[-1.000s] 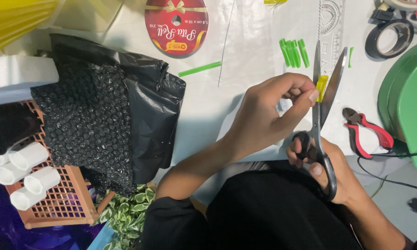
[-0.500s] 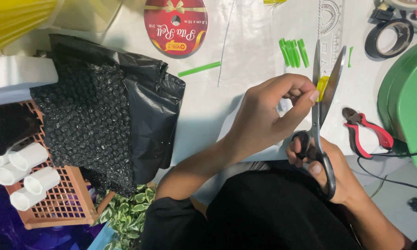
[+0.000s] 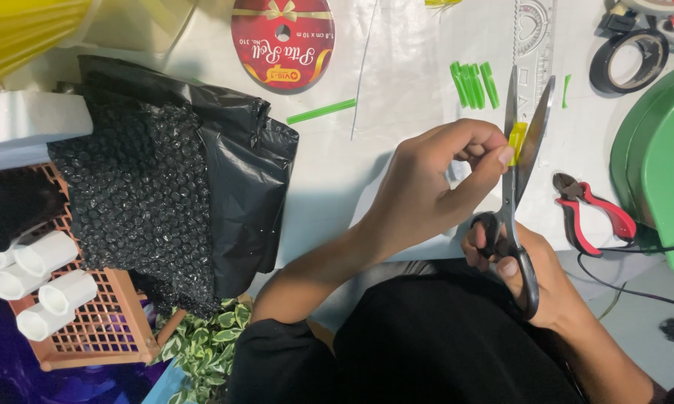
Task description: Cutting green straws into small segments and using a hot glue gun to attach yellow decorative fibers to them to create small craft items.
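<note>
The left hand (image 3: 427, 187) pinches a short yellow-green strip (image 3: 516, 142) between thumb and forefinger, its grip pressed together on the strip's lower end. The strip is small, flat and narrow, bright yellow with a greenish tinge, standing nearly upright between the two blades of the long steel scissors with black handles (image 3: 515, 187). The blades are spread in a narrow V, one on each side of the strip, pointing away from the person. The right hand (image 3: 531, 269) has its fingers through the black handle loops, its grip closed on the scissors, low and close to the body.

All this sits over a white table (image 3: 397, 82) covered with clear sheeting. Beyond the blade tips lies a cluster of short green sticks (image 3: 473, 84), and a single longer green stick (image 3: 320, 111) lies to the left of them. A clear plastic ruler (image 3: 533, 37) runs under the blade tips. Red-handled pliers (image 3: 591, 213) rest just right of the scissors, beside a green plastic casing (image 3: 651, 172). A black tape roll (image 3: 629, 60) lies at the far right, a round red ribbon spool (image 3: 282, 43) at the far edge, and a black bubble-wrap bag (image 3: 172, 187) on the left.
</note>
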